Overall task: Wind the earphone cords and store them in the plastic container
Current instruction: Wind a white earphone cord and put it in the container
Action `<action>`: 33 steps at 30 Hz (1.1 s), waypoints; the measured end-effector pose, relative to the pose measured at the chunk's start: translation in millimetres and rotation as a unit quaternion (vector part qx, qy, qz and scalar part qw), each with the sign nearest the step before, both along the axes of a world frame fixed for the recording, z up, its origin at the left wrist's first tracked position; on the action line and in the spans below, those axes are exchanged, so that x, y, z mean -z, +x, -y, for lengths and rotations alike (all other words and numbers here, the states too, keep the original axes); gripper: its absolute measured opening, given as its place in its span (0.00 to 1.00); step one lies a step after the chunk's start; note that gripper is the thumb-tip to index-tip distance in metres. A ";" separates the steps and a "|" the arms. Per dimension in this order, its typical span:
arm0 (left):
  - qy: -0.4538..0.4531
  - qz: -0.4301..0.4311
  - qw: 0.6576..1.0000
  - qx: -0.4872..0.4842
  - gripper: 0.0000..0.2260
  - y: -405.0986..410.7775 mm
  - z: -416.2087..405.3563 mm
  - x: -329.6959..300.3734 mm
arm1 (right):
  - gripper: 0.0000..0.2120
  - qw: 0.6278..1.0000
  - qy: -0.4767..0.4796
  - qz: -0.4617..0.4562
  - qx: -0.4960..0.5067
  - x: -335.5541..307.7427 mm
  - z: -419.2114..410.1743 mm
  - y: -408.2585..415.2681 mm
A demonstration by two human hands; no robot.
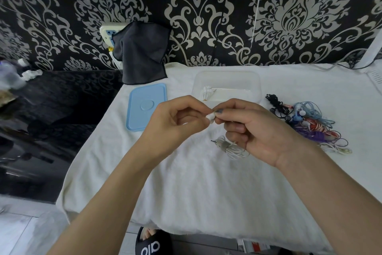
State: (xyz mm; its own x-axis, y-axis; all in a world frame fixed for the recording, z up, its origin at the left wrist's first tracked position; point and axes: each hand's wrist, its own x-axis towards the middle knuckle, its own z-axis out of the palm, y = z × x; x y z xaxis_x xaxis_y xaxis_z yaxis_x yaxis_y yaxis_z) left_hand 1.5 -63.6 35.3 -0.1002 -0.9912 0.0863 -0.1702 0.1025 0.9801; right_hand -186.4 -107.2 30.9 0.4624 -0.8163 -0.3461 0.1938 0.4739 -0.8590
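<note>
My left hand and my right hand meet above the white towel, and both pinch the white earbuds of one earphone. Its white cord hangs down into a loose bundle on the towel below my right hand, with the plug pointing left. The clear plastic container stands open behind my hands and holds one wound white earphone. A tangled pile of earphones in black, blue, red, purple and white lies to the right.
The blue lid lies flat to the left of the container. A dark cloth hangs over a wall socket at the back. The white towel covers the table; its front edge drops off near a black slipper.
</note>
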 end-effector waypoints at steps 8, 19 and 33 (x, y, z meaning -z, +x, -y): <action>-0.003 -0.024 1.000 -0.015 0.04 -3.9 -0.2 -0.4 | 0.05 1.000 0.006 0.010 0.001 -1.0 -0.7 0.5; -0.045 0.034 0.998 -0.003 0.03 -7.0 0.2 -4.2 | 0.07 0.993 0.103 0.063 0.008 -1.1 -2.6 2.9; 0.019 -0.075 0.997 -0.011 0.01 -11.5 1.5 -2.4 | 0.02 0.969 0.189 0.156 0.007 -2.6 -8.9 9.4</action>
State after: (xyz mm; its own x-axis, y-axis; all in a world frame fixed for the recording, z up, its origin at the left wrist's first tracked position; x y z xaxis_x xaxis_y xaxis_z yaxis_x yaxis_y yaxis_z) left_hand -10.0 -65.1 37.7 -0.0666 -0.9959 0.0613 -0.0242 0.0630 0.9977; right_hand -177.0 -98.3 33.5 0.5827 -0.6653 -0.4668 0.4253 0.7391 -0.5224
